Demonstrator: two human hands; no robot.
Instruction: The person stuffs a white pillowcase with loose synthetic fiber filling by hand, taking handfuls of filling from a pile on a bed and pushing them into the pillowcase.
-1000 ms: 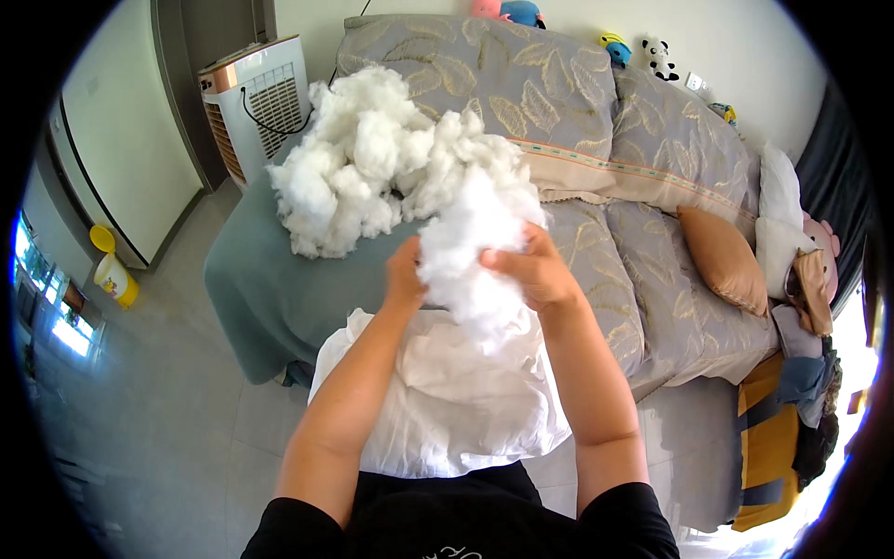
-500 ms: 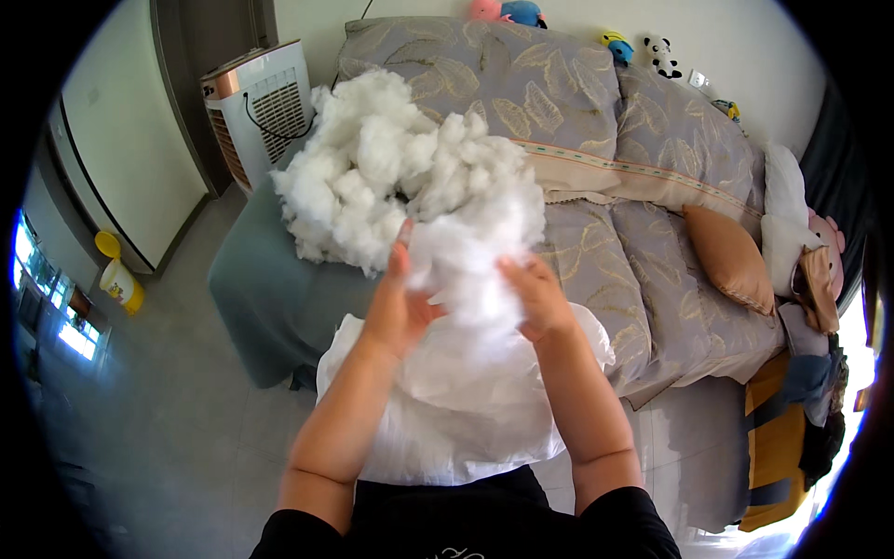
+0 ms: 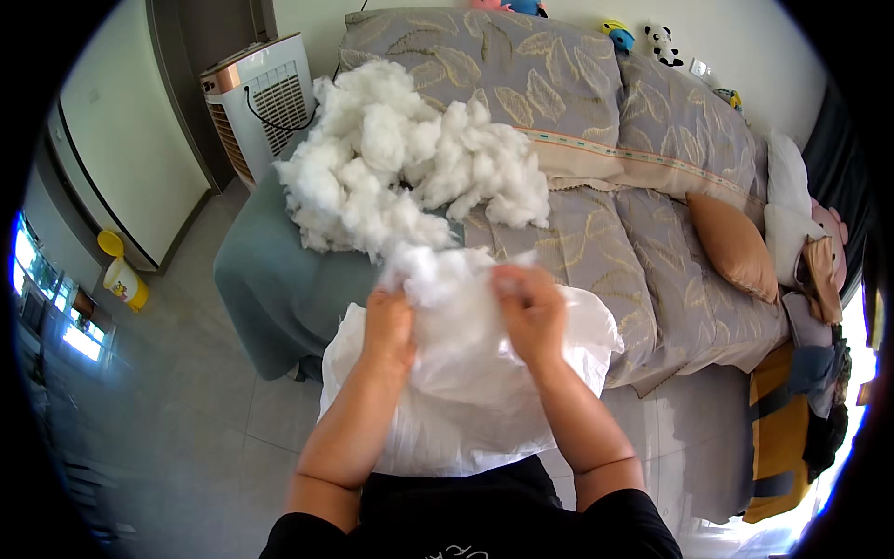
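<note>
A tuft of white fluffy fiber stuffing [image 3: 436, 277] is held between my two hands, above my lap. My left hand [image 3: 389, 320] grips its left side with curled fingers. On the other side my right hand [image 3: 529, 307] is closed on the tuft, somewhat blurred by motion. Beneath both hands a thin white cloth [image 3: 466, 410], perhaps a cover or bag, lies spread over my lap. Just beyond, a big heap of the same stuffing [image 3: 372, 158] rests on the sofa, partly on a grey-green cloth [image 3: 270, 270].
The sofa [image 3: 596, 252] has a grey leaf-patterned cover and a brown cushion [image 3: 733, 247] at right. An air cooler [image 3: 261, 107] stands at the back left. A yellow-white bin [image 3: 124, 282] sits on the floor. Clothes and a yellow bag [image 3: 778, 447] are at far right.
Both hands have drawn back slightly toward me, and their fingers have closed on the tuft. The stuffing between them has come away from in front of the heap and looks smaller.
</note>
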